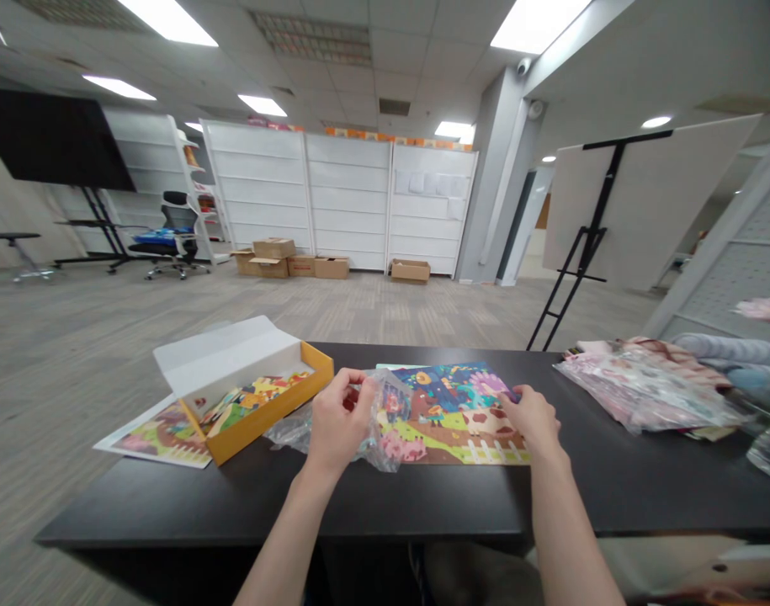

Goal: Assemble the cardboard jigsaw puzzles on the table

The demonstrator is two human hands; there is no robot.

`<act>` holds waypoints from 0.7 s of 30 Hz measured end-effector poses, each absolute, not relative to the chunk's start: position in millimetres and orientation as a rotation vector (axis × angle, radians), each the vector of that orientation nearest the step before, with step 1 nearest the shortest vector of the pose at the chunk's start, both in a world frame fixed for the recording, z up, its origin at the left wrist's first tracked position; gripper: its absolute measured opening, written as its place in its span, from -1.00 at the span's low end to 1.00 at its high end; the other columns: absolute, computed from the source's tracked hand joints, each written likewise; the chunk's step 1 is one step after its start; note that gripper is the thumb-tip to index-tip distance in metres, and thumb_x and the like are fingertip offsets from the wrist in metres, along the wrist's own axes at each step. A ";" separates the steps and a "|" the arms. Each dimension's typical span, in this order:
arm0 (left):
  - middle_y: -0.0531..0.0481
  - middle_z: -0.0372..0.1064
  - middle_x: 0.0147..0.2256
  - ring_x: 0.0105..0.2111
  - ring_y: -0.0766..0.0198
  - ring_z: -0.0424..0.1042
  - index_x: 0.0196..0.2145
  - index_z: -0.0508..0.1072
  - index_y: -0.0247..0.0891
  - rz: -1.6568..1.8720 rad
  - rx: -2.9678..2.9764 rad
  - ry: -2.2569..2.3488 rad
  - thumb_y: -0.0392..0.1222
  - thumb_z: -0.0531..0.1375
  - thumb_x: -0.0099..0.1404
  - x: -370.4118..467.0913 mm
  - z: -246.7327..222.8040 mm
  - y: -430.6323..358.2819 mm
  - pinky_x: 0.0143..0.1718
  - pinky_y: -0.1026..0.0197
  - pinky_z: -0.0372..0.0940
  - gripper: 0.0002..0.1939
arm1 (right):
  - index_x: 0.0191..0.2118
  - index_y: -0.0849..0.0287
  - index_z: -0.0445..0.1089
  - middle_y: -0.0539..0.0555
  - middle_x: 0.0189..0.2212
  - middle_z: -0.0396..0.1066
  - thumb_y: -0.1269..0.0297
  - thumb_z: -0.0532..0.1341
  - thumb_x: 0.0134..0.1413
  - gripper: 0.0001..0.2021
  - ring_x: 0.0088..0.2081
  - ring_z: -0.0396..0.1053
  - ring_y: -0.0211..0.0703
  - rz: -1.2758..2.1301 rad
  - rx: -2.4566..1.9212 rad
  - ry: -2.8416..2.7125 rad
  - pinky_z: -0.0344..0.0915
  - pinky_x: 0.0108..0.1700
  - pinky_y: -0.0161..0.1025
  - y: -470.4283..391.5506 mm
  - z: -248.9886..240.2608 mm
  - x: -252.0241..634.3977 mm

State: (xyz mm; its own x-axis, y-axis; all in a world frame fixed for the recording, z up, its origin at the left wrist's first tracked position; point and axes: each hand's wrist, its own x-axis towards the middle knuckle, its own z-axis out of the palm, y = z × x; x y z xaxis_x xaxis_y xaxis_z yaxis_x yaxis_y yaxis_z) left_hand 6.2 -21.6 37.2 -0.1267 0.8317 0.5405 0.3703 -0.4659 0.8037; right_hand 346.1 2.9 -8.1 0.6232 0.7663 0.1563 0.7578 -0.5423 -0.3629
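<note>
A colourful farm picture puzzle [451,417] lies flat on the black table. My left hand [342,417] is over a crumpled clear plastic bag [385,454] at the picture's left side, its fingers curled together; what they pinch is too small to name. At the picture's right edge, my right hand [531,414] has its fingers closed on a small purple piece. To the left stands an open yellow box [264,421] with its white lid raised and colourful pieces inside. A printed sheet [163,438] lies partly under the box.
Plastic-wrapped pink fabric [650,387] lies on the right of the black table [422,505]. Pink flowers [763,310] and a clear vase edge are at the far right. Beyond the table are a black easel stand [590,244], cardboard boxes [274,257] and white shelves.
</note>
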 end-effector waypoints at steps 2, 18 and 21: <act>0.13 0.31 -0.59 -0.60 0.37 0.27 -0.37 0.42 -0.24 1.617 1.770 1.339 -0.01 0.16 0.35 6.5 35.4 -20.4 -0.51 0.33 0.15 -0.75 | 0.11 0.17 0.46 0.35 0.04 0.47 0.00 0.13 0.19 -0.51 0.07 0.40 0.38 0.034 -2.477 -1.238 0.32 0.01 0.20 7.7 -11.1 345.3; 0.14 0.30 -0.59 -0.60 0.38 0.24 -0.37 0.41 -0.23 1.595 1.766 1.335 0.00 0.17 0.34 9.1 27.5 -17.6 -0.51 0.33 0.14 -0.75 | -0.13 0.25 0.52 0.18 -0.32 0.57 0.12 0.34 -0.12 -0.59 -0.31 0.53 0.00 0.163 -2.170 -1.255 0.39 -0.22 -0.19 2.1 -31.6 387.1; 0.13 0.31 -0.58 -0.59 0.37 0.25 -0.36 0.41 -0.23 1.590 1.760 1.322 0.00 0.18 0.34 11.4 26.1 -15.7 -0.51 0.33 0.14 -0.76 | -0.15 0.20 0.54 0.12 -0.40 0.57 0.18 0.33 -0.14 -0.63 -0.38 0.52 -0.05 0.267 -2.054 -1.247 0.39 -0.28 -0.22 1.3 -34.1 393.8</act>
